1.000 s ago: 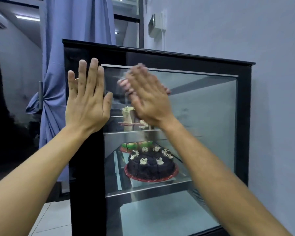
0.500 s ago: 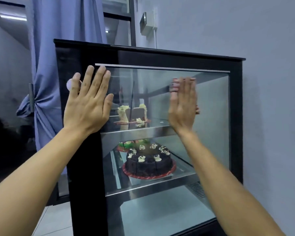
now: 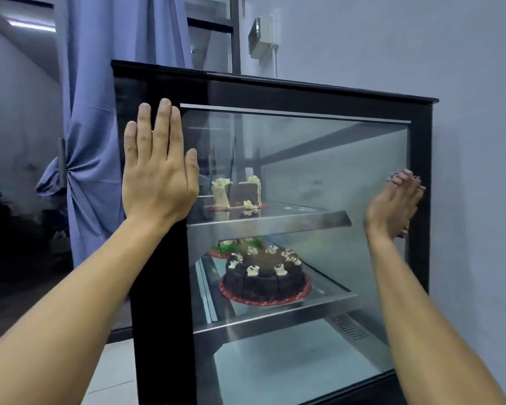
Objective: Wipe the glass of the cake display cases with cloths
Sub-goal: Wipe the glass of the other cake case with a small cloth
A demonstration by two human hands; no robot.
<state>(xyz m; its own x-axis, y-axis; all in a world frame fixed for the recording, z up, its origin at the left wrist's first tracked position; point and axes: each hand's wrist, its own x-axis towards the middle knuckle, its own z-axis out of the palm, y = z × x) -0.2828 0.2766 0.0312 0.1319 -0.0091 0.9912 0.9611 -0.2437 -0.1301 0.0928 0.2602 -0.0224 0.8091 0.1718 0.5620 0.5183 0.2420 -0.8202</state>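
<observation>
A black-framed cake display case (image 3: 275,86) stands in front of me, with its glass pane (image 3: 319,159) facing me. My left hand (image 3: 158,171) lies flat with straight fingers on the case's left black post, near the top. My right hand (image 3: 392,206) presses flat against the right edge of the glass at mid height. A small patterned cloth (image 3: 399,178) peeks out past its fingertips, and most of the cloth is hidden under the palm. Inside, cake slices (image 3: 237,191) sit on the upper shelf and a round chocolate cake (image 3: 265,276) on the lower one.
A grey wall (image 3: 479,200) runs close along the case's right side, with a switch box (image 3: 262,36) mounted higher up. A tied blue curtain (image 3: 100,112) hangs to the left, behind the case. Pale floor tiles (image 3: 111,375) show at the bottom left.
My right hand has slid with the cloth from the upper left of the glass across to its right edge and lower. My left hand stays on the left post.
</observation>
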